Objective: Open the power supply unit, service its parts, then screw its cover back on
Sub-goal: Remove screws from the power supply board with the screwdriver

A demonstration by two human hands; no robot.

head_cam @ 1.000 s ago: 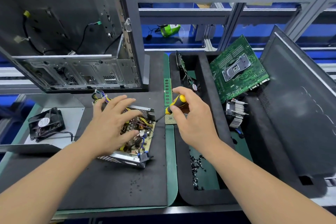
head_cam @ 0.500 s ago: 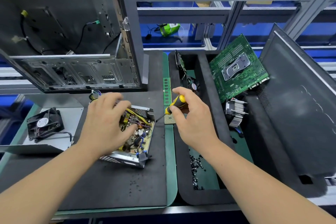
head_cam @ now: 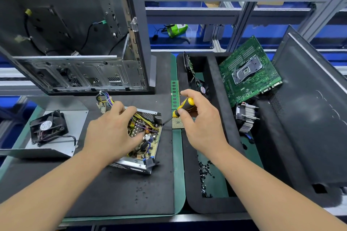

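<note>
The open power supply unit [head_cam: 135, 163] lies on the black mat with its circuit board [head_cam: 148, 146] and yellow wires exposed. My left hand [head_cam: 110, 133] lies on top of it, fingers curled over the far edge and wire bundle, thumb on the board. My right hand [head_cam: 202, 127] grips a yellow-and-black screwdriver [head_cam: 185, 104]; its dark tip touches the unit's far right corner. The unit's bent metal cover [head_cam: 56, 148] sits to the left with a black fan [head_cam: 47, 127] lying on it.
An open computer case [head_cam: 84, 73] stands behind the unit. A RAM stick [head_cam: 174, 93] and a CPU chip [head_cam: 177, 124] lie by my right hand. The black foam tray [head_cam: 189, 184] holds loose screws [head_cam: 204, 174], a heatsink [head_cam: 246, 118] and a motherboard [head_cam: 247, 69]. A case side panel [head_cam: 309, 108] leans at right.
My left hand's spread fingers have drawn back and curled over the unit's far edge and wires. The right hand and screwdriver have stayed in place.
</note>
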